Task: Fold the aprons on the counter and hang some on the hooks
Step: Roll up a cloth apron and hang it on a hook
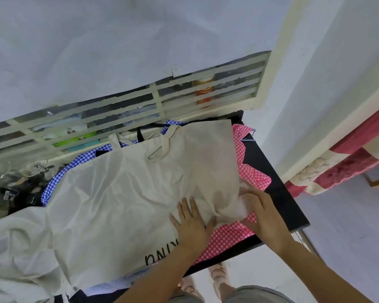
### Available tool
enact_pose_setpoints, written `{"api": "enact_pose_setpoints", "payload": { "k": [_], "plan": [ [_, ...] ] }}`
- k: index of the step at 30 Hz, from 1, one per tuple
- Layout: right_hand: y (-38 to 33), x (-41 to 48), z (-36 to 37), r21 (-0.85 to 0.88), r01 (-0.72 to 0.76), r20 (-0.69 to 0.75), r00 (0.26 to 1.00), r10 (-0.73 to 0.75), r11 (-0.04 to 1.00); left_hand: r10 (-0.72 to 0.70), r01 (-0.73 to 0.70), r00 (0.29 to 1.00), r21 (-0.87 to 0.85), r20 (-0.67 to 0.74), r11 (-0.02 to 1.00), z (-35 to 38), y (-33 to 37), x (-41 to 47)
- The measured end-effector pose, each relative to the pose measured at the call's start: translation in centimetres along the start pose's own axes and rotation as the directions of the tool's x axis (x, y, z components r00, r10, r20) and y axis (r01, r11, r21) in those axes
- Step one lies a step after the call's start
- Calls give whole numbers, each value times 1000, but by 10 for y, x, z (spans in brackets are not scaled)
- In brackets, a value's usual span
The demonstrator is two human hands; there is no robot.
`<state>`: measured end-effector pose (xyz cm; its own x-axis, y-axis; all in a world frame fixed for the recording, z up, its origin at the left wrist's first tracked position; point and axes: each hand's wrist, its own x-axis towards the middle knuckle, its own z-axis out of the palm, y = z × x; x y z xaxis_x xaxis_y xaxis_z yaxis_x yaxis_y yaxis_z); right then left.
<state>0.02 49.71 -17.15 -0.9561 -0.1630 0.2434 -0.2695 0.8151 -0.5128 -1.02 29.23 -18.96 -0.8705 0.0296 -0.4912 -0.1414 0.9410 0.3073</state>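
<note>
One cream apron [127, 193]: left hand [192, 226] presses, right hand [265, 217] grips its edge.

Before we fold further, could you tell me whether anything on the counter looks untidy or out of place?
Yes: the beige apron is bunched at its corner where the right hand grips it, and the pink gingham apron lies crumpled beneath it on the black counter.

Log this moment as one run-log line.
step: folding | left hand: pressed flat on cream apron | right hand: pinches its bunched edge | beneath: pink checked apron, blue checked apron | surface: black counter
</note>
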Motion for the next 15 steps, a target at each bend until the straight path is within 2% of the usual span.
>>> {"api": "enact_pose_setpoints", "payload": {
  "k": [2, 4, 5, 7, 9, 11, 15],
  "plan": [
    [4, -1, 1, -8, 9, -54, 998, -10, 1000, 5, -5, 1000, -1, -8, 1000, 7, -3, 0],
    [2, 5, 0, 59, 13, -65, 998, -9, 998, 8, -8, 1000, 4, -11, 1000, 11, -3, 0],
    [0, 10, -5, 123, -32, -48, 998, 38, 992, 9, -9, 1000, 18, -6, 1000, 12, -4, 0],
    [-3, 27, -28, 233, -220, 86, 975, 206, 947, 12, -12, 1000, 49, 2, 999, 11, -5, -1],
    [7, 47, -60, 316, -365, 324, 909, 262, 876, 32, -32, 999, 69, 2, 997, 10, -8, -1],
    [23, 63, -92, 306, -459, 518, 815, 258, 834, 80, -80, 997, 56, 8, 995, 9, -12, 0],
    [63, 53, -108, 244, -678, 742, 591, 316, 693, 144, -146, 989, 104, 30, 984, 6, -20, -1]
  ]
}}
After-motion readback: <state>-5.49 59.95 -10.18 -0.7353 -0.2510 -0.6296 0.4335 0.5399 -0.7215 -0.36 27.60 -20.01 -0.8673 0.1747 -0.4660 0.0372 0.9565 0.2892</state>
